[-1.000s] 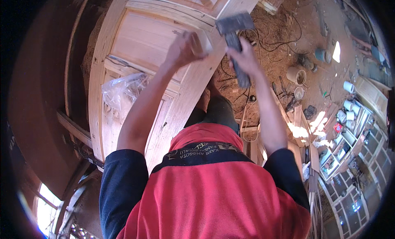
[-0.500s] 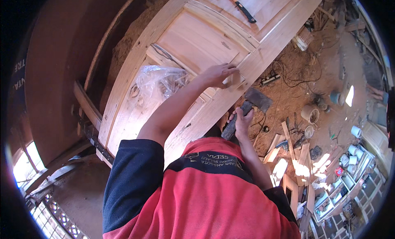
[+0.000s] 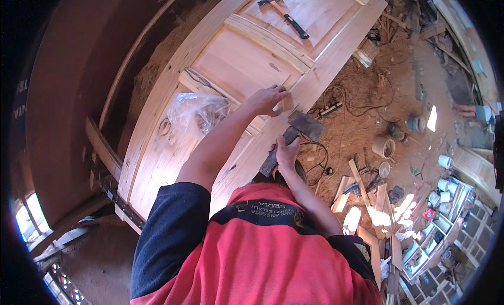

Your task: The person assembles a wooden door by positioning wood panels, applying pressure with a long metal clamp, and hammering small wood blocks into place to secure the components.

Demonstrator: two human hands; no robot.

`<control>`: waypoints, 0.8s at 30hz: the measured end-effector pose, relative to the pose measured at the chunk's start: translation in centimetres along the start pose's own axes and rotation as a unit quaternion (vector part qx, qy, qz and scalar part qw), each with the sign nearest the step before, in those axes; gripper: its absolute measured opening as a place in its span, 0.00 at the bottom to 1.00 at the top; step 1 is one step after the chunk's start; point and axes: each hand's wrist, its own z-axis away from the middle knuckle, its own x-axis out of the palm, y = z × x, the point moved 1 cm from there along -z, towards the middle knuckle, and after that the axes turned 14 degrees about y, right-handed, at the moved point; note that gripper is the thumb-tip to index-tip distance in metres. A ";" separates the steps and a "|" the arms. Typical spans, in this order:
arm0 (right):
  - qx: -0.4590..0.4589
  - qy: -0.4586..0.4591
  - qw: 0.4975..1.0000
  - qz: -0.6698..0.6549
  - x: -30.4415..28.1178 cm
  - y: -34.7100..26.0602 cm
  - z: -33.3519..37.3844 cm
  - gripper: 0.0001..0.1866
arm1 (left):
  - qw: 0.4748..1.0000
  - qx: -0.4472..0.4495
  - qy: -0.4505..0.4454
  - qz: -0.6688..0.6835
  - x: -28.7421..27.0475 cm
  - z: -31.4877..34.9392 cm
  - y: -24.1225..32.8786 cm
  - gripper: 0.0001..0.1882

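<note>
A panelled wooden door (image 3: 231,61) lies flat in front of me. Over its right-hand frame, my left hand (image 3: 266,99) curls its fingers around a small pale wood block (image 3: 284,105). My right hand (image 3: 287,151) grips the dark handle of a mallet (image 3: 307,126). The blocky mallet head is just right of the wood block, with a small gap between them. Left of my left forearm, a clear plastic bag (image 3: 197,111) rests on the door. A chisel-like slim tool (image 3: 202,79) lies along a cross rail, and a claw hammer (image 3: 287,19) lies on the far panel.
A dark cable (image 3: 362,106) winds over the dirt floor to the right. Offcuts (image 3: 362,192), a bucket (image 3: 383,146) and a cluttered tray (image 3: 438,229) stand or lie further right. A brown board (image 3: 65,95) rises at the left. Another person's hand (image 3: 464,111) shows at the far right.
The mallet in my right hand has come closer to the wood block and my left hand. The view has shifted, bringing the claw hammer's head into sight. My left hand keeps its hold.
</note>
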 end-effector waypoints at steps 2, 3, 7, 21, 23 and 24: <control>-0.002 -0.002 1.000 0.010 0.1 0.0 0.3 0.18 | 1.000 0.003 -0.003 0.001 -0.2 0.3 0.0 0.46; -0.002 -0.006 1.000 0.021 0.0 -0.1 0.5 0.18 | 1.000 0.004 -0.008 0.003 -0.2 0.3 -0.1 0.45; -0.010 -0.026 1.000 -0.004 -0.3 1.6 -0.2 0.17 | 1.000 0.008 0.002 0.003 0.3 0.2 -0.2 0.43; 0.027 0.029 0.999 -0.007 -14.1 -7.1 -3.7 0.11 | 0.984 -0.138 -0.035 0.106 -0.4 5.9 6.7 0.44; 0.029 0.070 0.997 -0.029 -15.7 -7.9 -5.6 0.09 | 0.984 -0.140 0.002 0.114 -0.5 4.3 6.9 0.45; 0.012 0.084 0.996 -0.022 -16.4 -8.2 -7.0 0.08 | 0.983 -0.139 0.001 0.116 -0.4 2.7 6.7 0.45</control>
